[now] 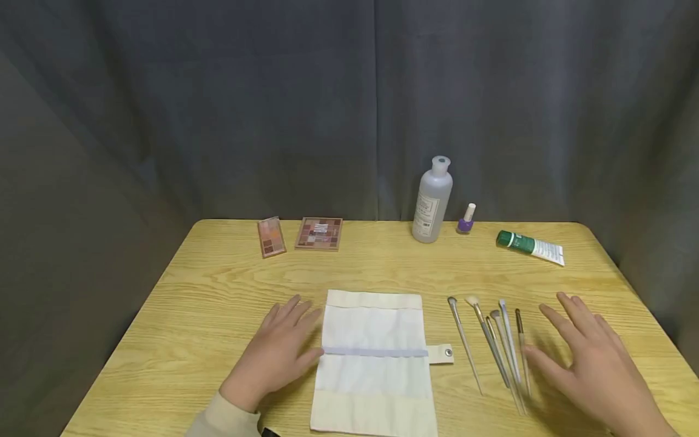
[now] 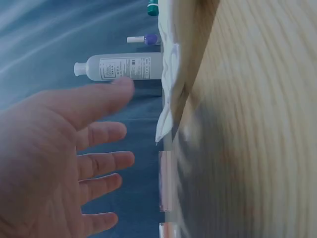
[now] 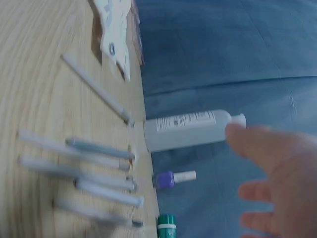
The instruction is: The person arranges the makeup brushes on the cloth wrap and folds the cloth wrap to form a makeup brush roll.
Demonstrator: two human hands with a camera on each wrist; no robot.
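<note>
A cream fabric brush roll (image 1: pixel 374 376) lies unfolded on the table, a lilac band across its middle and a snap tab on its right side. Just left of it is my left hand (image 1: pixel 278 352), fingers spread, holding nothing. Several makeup brushes (image 1: pixel 508 349) lie to the right of the roll, heads toward the far side; one brush (image 1: pixel 464 343) lies apart from the others. My right hand (image 1: pixel 592 364) hovers beside the rightmost brush with its fingers spread and holds nothing. In the right wrist view the brushes (image 3: pixel 94 148) are blurred.
Two eyeshadow palettes (image 1: pixel 319 234) lie at the back left of the wooden table (image 1: pixel 218 291). At the back right stand a clear bottle (image 1: pixel 431 203) and a purple nail polish (image 1: pixel 466 221). A green and white tube (image 1: pixel 530 246) lies farther right. Dark curtains surround the table.
</note>
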